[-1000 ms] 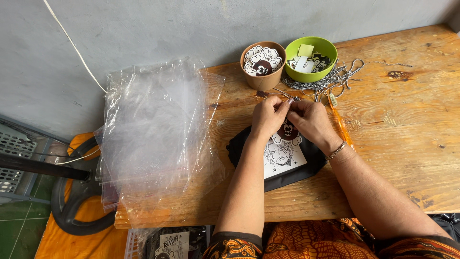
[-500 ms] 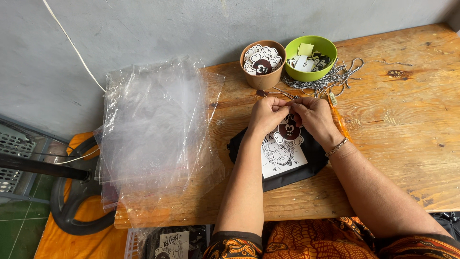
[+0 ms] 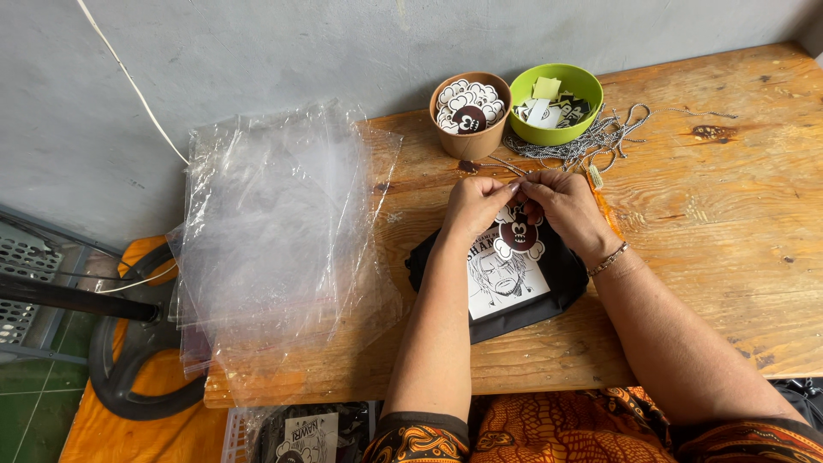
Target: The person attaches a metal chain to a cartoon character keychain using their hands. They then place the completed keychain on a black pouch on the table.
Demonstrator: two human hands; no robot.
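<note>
My left hand (image 3: 474, 206) and my right hand (image 3: 563, 208) meet fingertip to fingertip above a black pouch (image 3: 566, 273) with a white drawn-face print, lying on the wooden table (image 3: 703, 223). Between the fingers they pinch a thin ball chain, from which a dark round charm with a white scalloped edge (image 3: 519, 235) hangs over the pouch. A bracelet circles my right wrist. Just beyond the hands stand a brown cup (image 3: 470, 115) filled with similar charms and a green bowl (image 3: 555, 103) with small tags and charms.
A tangle of silver ball chains (image 3: 591, 141) lies by the green bowl. A stack of clear plastic bags (image 3: 274, 249) covers the table's left end. A grey wall is behind. Below left are an orange seat, a black hoop and a metal rack. More packed pouches sit under the table edge.
The charm has come up from between my palms and now hangs visibly from the chain. My hands have spread slightly apart at the fingertips.
</note>
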